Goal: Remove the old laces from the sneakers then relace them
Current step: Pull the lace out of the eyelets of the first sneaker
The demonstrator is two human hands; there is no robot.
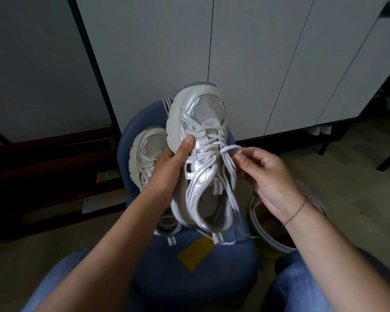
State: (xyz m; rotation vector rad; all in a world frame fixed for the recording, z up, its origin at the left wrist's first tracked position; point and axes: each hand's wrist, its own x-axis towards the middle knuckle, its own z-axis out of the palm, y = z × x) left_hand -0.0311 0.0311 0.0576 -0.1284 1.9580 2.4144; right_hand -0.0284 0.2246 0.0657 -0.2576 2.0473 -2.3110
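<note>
Head view: my left hand grips sneaker, right hand pinches lace loop; unlacing, I judge; next: draw it free.

Dim indoors, muted and grey-blue throughout. Brightest on the pale cabinet doors up top, softly and evenly lit. Faint silvery sheen on the held sneaker. Nearly black at left around the low dark furniture. Heavily bowed straight lines toward the edges, wide-angle style. Sharp enough mid-frame, softer and smeared along the bottom corners.
</note>
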